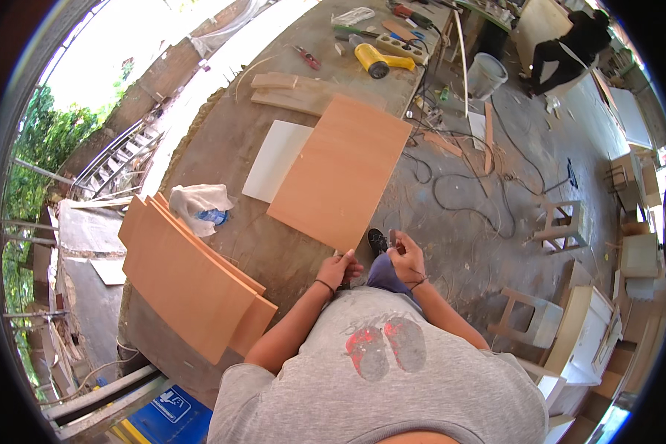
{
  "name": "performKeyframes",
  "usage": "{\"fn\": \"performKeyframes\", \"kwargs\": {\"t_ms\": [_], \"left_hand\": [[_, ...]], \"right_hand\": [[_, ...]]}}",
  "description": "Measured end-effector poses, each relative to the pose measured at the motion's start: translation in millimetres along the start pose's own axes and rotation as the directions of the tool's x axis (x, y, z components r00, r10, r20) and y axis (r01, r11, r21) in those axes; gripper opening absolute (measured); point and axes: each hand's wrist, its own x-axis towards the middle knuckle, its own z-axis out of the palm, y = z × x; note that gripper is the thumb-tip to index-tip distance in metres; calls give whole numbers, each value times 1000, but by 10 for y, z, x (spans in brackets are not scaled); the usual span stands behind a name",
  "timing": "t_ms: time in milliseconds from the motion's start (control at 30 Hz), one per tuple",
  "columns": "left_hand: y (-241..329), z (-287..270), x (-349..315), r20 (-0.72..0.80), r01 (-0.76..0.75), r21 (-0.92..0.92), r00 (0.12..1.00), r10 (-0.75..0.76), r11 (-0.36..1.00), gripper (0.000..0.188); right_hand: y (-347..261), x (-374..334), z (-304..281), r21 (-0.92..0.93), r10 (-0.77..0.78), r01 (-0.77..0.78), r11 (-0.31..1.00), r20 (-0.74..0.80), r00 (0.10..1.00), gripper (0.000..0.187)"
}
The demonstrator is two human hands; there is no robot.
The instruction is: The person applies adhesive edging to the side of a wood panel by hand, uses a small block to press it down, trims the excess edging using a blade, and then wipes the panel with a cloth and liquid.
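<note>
In front of my waist, my left hand (338, 269) is closed, fingers curled, close to the near corner of an orange-brown wooden board (340, 170). What it holds, if anything, is hidden. To its right, my right hand (408, 260) pinches a small greyish flat piece (392, 238), too small to name. The board lies flat on the worktable, partly over a white panel (275, 161). Left of my left hand, several similar boards (185, 277) are stacked, with a whitish cloth (200, 201) and a blue crumpled thing (213, 216) beside them.
Farther along the table lie a yellow heat gun (377, 61), a power strip (405, 49), a red-handled tool (308, 58) and wood offcuts (288, 90). Cables (488, 211), a bucket (485, 76) and stools (562, 226) occupy the floor on the right. Another person (570, 48) bends at the far right.
</note>
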Motion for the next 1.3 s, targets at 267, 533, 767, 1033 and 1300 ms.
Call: {"fn": "performKeyframes", "kwargs": {"t_ms": [267, 533, 767, 1033, 1300], "left_hand": [[-50, 108, -207, -130, -194, 228, 965, 227, 954, 34], [34, 456, -380, -439, -135, 517, 806, 397, 845, 29], [-640, 877, -247, -821, -210, 185, 504, 268, 960, 22], [85, 795, -315, -935, -224, 336, 38, 353, 915, 29], [1486, -973, -636, -673, -125, 723, -348, 653, 679, 74]], "right_hand": [[-150, 987, -397, -24, -102, 108, 994, 160, 982, 35], [-97, 2358, -846, 184, -3, -38, 982, 218, 976, 31], [-584, 3680, -445, -164, -335, 424, 891, 396, 855, 39], [-1396, 4562, 507, 16, -674, 675, 737, 89, 734, 48], [-717, 2805, 404, 206, -350, 300, 931, 734, 582, 40]]}}
